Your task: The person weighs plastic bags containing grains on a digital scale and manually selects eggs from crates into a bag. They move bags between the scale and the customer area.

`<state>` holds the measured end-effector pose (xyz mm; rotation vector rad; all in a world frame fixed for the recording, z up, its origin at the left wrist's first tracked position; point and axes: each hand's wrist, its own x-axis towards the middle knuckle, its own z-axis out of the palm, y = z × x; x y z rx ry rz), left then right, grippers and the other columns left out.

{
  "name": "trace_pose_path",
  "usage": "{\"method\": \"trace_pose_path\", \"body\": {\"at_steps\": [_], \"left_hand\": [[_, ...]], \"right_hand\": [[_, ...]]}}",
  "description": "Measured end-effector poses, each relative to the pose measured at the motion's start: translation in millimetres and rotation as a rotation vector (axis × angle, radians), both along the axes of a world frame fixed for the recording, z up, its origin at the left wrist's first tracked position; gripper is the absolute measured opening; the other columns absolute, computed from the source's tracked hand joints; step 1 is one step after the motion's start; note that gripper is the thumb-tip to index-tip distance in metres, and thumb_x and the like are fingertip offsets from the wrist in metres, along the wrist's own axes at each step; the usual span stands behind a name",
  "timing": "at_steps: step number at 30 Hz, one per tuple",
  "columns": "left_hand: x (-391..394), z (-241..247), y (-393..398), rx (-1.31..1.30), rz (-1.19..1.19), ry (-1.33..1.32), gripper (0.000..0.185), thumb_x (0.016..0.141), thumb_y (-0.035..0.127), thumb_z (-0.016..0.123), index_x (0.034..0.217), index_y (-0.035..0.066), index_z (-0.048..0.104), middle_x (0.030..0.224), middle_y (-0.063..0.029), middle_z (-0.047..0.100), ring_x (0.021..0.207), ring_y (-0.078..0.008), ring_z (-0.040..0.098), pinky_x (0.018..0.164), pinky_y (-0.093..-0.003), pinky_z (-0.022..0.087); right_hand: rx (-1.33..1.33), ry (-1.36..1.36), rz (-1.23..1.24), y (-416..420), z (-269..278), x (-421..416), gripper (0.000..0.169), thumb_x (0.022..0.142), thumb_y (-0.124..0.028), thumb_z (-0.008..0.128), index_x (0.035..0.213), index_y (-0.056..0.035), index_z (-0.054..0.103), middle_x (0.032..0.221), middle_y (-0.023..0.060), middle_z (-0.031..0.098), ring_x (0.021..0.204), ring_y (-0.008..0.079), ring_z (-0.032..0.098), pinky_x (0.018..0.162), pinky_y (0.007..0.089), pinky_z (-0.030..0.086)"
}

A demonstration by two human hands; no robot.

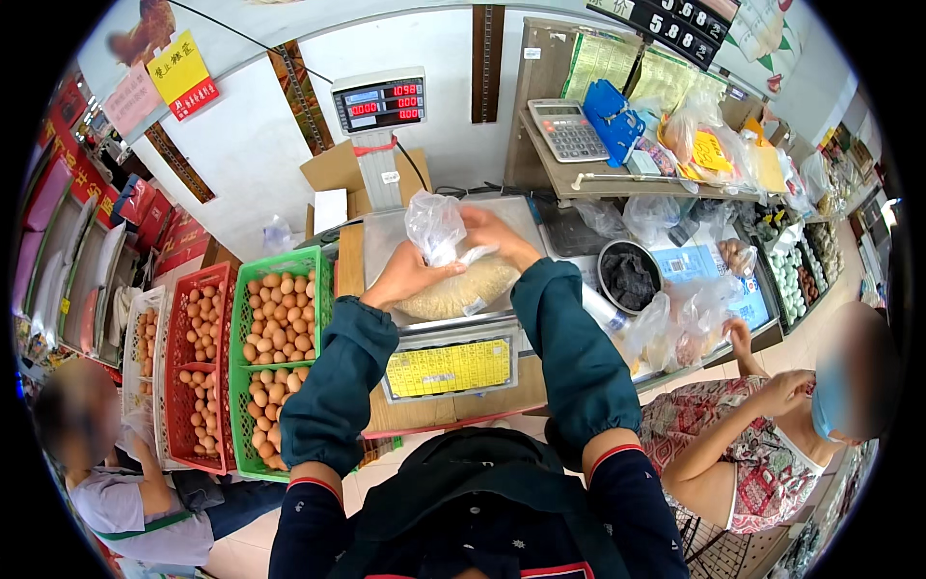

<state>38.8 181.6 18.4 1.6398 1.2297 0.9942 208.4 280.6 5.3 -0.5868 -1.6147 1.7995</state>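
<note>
A clear plastic bag of pale grain (481,281) rests on the metal pan (383,230) of an electronic scale. My left hand (409,275) grips the bag's gathered neck, thumb lying along it. On the far side of the neck, my right hand (499,235) holds the twisted plastic, and its fingertips are partly hidden. The bag's loose top (435,221) puffs up between both hands. A small white label (474,307) sticks to the bag's near side. Behind the pan, the scale's lit display (380,101) stands on a post.
Green (237,347) and red (173,405) crates of brown eggs stand to the left. At right are a black-filled bowl (629,276), plastic bags (680,318) and a shelf with a calculator (568,130). One person (767,441) stands at right, another (145,499) at left.
</note>
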Motion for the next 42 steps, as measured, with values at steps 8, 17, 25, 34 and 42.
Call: {"method": "trace_pose_path", "body": {"at_steps": [8,17,25,34,42], "left_hand": [[-0.7,-16.8,7.5,0.092,-0.008,-0.176,0.033,0.076,0.010,0.074,0.105,0.001,0.061,0.099,-0.0047,0.059,0.093,-0.0167,0.055,0.081,-0.0283,0.046],[44.6,-14.4,10.5,0.535,0.510,0.653,0.027,0.072,0.008,0.065,0.098,0.008,0.059,0.089,-0.0120,0.060,0.088,-0.0349,0.057,0.068,-0.0458,0.046],[41.2,-0.7,16.8,0.703,0.425,0.764,0.017,0.073,0.008,0.065,0.088,0.008,0.057,0.072,-0.0113,0.060,0.069,-0.0338,0.060,0.056,-0.0400,0.047],[30.4,-26.9,4.6,0.333,0.085,0.013,0.029,0.079,0.007,0.061,0.106,0.003,0.053,0.094,-0.0097,0.059,0.090,-0.0221,0.058,0.080,-0.0334,0.046],[16.4,-43.9,31.6,0.207,0.180,0.254,0.018,0.079,0.015,0.060,0.094,0.005,0.065,0.086,-0.0207,0.065,0.083,-0.0382,0.062,0.069,-0.0399,0.048]], "right_hand": [[0.256,-0.001,-0.318,-27.5,-7.2,-7.7,0.018,0.073,0.002,0.053,0.087,-0.0009,0.063,0.080,0.0044,0.065,0.075,0.0109,0.058,0.066,0.0292,0.047],[0.523,-0.147,-0.756,-68.5,-1.6,-22.1,0.013,0.085,-0.011,0.052,0.082,-0.0002,0.058,0.073,0.0110,0.061,0.076,0.0180,0.062,0.068,0.0285,0.047],[-0.309,0.253,-0.236,-37.5,-33.6,1.4,0.024,0.093,-0.022,0.056,0.089,-0.0002,0.065,0.077,0.0046,0.064,0.073,0.0135,0.062,0.058,0.0259,0.045],[0.659,-0.175,-0.499,-59.4,29.1,-4.3,0.026,0.086,-0.021,0.055,0.069,-0.0034,0.062,0.069,0.0149,0.054,0.071,0.0337,0.054,0.064,0.0409,0.043],[0.113,0.234,-0.697,-82.7,38.5,20.8,0.019,0.096,-0.019,0.049,0.092,-0.0037,0.059,0.077,0.0023,0.059,0.070,0.0093,0.055,0.063,0.0218,0.044]]}}
